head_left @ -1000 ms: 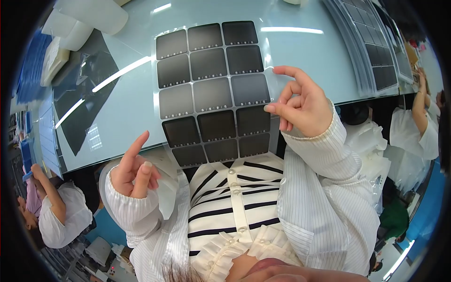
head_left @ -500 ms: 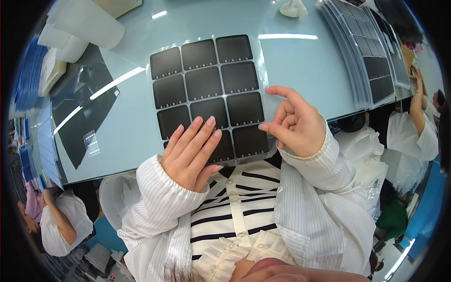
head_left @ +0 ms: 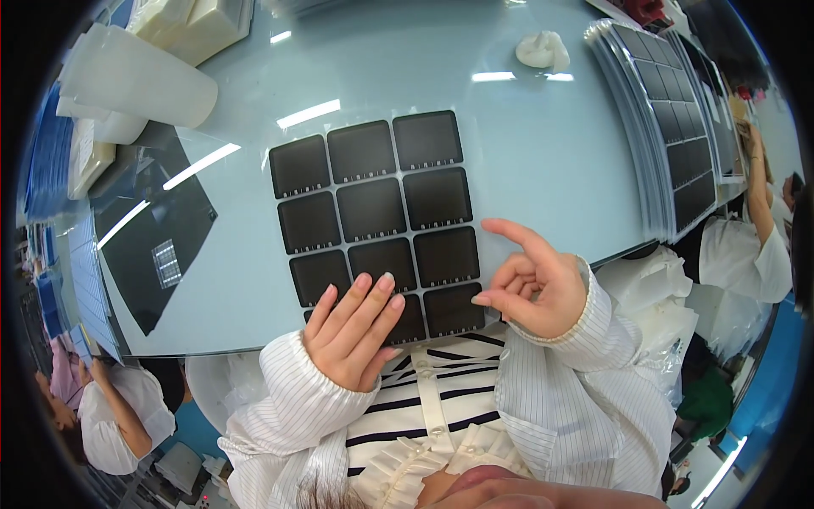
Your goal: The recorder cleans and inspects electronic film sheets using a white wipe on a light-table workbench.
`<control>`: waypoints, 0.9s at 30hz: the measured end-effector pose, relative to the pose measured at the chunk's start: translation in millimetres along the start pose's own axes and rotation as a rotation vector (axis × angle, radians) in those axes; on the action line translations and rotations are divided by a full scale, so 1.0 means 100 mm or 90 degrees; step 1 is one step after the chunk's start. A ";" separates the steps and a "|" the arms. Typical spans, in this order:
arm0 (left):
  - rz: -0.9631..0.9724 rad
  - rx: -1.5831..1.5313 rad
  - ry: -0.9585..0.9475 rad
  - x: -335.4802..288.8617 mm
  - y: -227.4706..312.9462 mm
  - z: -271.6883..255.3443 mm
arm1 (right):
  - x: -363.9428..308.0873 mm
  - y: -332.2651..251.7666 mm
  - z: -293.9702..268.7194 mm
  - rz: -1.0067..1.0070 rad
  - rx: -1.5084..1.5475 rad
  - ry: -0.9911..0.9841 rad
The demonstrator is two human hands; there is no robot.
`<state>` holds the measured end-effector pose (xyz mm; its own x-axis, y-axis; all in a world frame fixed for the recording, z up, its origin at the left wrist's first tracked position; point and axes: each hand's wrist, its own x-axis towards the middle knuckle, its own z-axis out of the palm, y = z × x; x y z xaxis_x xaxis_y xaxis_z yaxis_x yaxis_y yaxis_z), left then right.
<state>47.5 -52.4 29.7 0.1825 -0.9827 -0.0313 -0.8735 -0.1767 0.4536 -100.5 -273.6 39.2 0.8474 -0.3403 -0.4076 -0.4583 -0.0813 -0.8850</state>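
Observation:
A sheet of dark rectangular panels [head_left: 371, 208], set in a grid with pale gaps and small light marks along each panel's lower edge, lies flat on the glass-like table in front of me. My left hand [head_left: 349, 335] rests palm down on its lower left part, fingers stretched out and covering some panels. Beside its lower right corner is my right hand [head_left: 543, 293]. Its index finger and thumb are held apart, the other fingers curl inward, and nothing shows between them. The thumb tip is at the sheet's right edge; whether it touches, I cannot tell.
A stack of similar panel sheets [head_left: 653, 127] stands at the right edge. To the left lies a dark glossy film [head_left: 161, 246], with translucent white tubs [head_left: 140, 76] behind it. A crumpled white lump [head_left: 543, 51] sits at the far side. Other people work on both sides.
The whole view has shifted, so the table, sheet and hands appear lower. Both hands keep about the same place on and beside the sheet.

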 end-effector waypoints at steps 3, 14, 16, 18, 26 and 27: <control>-0.001 0.017 -0.017 0.00 -0.01 -0.01 | 0.06 -0.06 -0.05 0.051 0.028 -0.029; 0.156 -0.118 -0.018 0.23 -0.35 -0.27 | 0.51 -0.24 -0.16 0.089 -0.009 -0.028; 0.140 -0.161 -0.022 0.36 -0.39 -0.35 | 0.59 -0.25 -0.19 0.082 -0.027 -0.044; 0.110 -0.207 0.049 0.58 -0.36 -0.43 | 0.65 -0.22 -0.21 0.088 0.084 -0.081; -0.242 -0.293 0.010 1.04 -0.26 -0.45 | 0.79 -0.35 -0.19 -0.036 0.250 -0.189; -0.276 -0.295 0.007 1.07 -0.25 -0.45 | 0.81 -0.38 -0.15 -0.073 0.263 -0.219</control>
<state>109.4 -150.6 55.4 0.4829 -0.8262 -0.2901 -0.4342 -0.5136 0.7401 -18.6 -312.4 43.2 0.9563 -0.0188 -0.2917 -0.2731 0.2983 -0.9146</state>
